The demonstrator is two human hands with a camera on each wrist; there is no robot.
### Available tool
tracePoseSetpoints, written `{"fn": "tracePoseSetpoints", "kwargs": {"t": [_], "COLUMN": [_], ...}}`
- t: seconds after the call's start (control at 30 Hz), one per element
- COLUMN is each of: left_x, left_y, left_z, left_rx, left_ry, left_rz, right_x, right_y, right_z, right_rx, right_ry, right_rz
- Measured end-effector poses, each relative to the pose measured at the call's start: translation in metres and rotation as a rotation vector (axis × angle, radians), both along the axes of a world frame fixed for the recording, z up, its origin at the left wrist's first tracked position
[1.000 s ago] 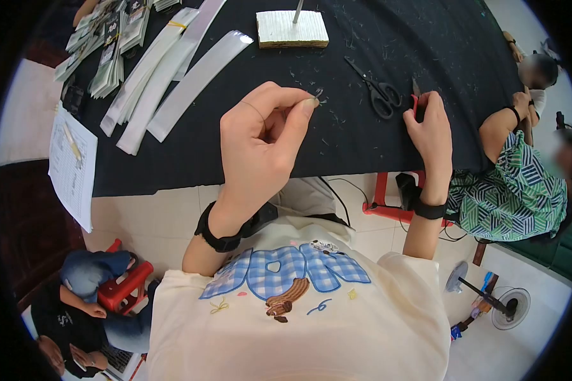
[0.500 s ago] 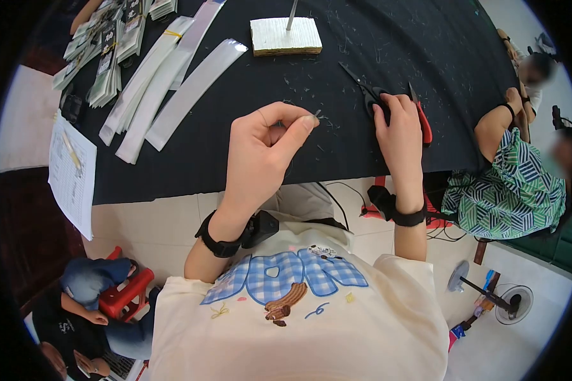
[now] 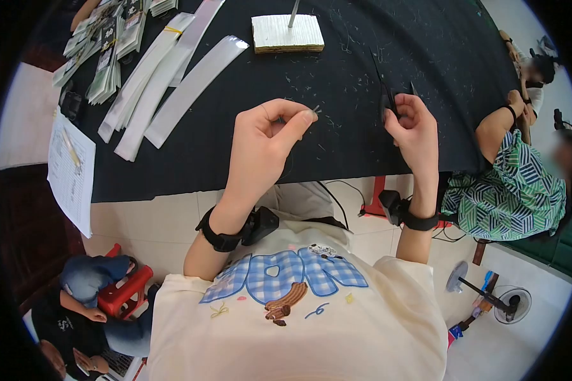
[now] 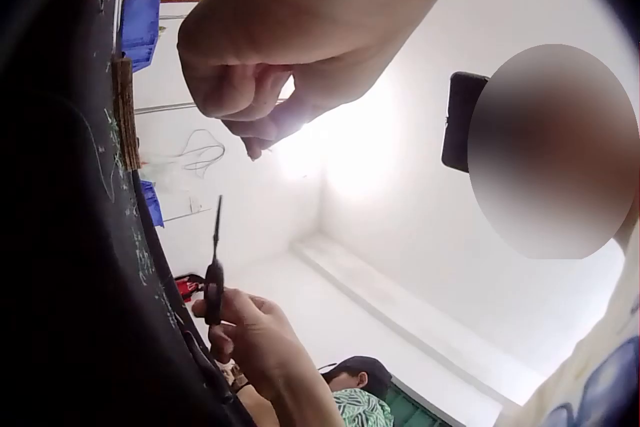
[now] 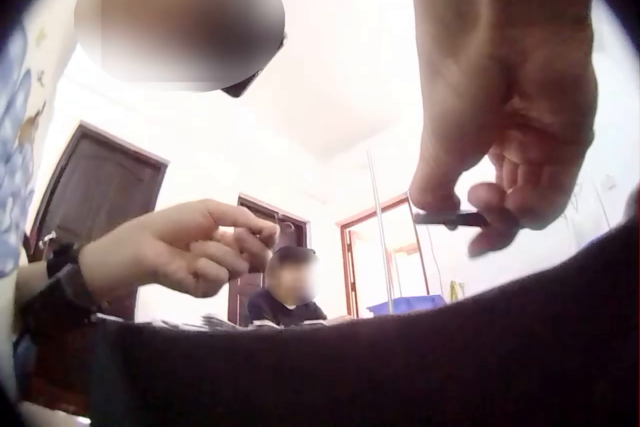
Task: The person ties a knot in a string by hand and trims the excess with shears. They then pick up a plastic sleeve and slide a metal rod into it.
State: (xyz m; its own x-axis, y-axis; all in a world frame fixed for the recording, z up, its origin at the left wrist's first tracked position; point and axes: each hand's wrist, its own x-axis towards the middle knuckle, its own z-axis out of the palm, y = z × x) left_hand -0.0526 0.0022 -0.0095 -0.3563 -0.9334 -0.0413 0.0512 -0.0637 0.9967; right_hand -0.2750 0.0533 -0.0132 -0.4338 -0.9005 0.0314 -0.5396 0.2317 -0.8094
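In the head view, the left hand pinches a tiny pale piece between thumb and index fingertip, above the black cloth. The right hand grips the black scissors by the handles, blades pointing away from the body. In the left wrist view the scissors stand upright in the right hand; the left hand is above. In the right wrist view a dark handle lies between the right hand's thumb and fingers. The other cutter is mostly hidden behind the right hand.
A white block holding an upright rod stands at the far edge of view. Long clear-white sleeves, bundled cards and a paper sheet with a pen lie at left. Small clippings dot the black cloth. People sit nearby.
The right hand has let go of the red-handled cutter, moved left to the black scissors, taken hold of them and shifted back right. The left hand keeps its pinch, slightly nearer the body.
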Motion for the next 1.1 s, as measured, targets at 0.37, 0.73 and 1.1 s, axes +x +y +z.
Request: {"fn": "tracePoseSetpoints", "kwargs": {"t": [0.37,0.73,1.1], "left_x": [0.007,0.007,0.009], "left_y": [-0.002,0.002,0.003], "left_z": [0.008,0.009,0.010], "left_rx": [0.077,-0.015,-0.066], "left_ry": [0.017,-0.055,-0.081], "left_rz": [-0.035,0.038,0.019], "right_x": [0.030,0.043,0.046], "right_y": [0.040,0.043,0.044], "right_z": [0.004,0.001,-0.002], "right_rx": [-0.072,0.054,-0.076], "right_ry": [-0.059,-0.024,0.150], "right_rz": [0.322,0.372,0.354]}}
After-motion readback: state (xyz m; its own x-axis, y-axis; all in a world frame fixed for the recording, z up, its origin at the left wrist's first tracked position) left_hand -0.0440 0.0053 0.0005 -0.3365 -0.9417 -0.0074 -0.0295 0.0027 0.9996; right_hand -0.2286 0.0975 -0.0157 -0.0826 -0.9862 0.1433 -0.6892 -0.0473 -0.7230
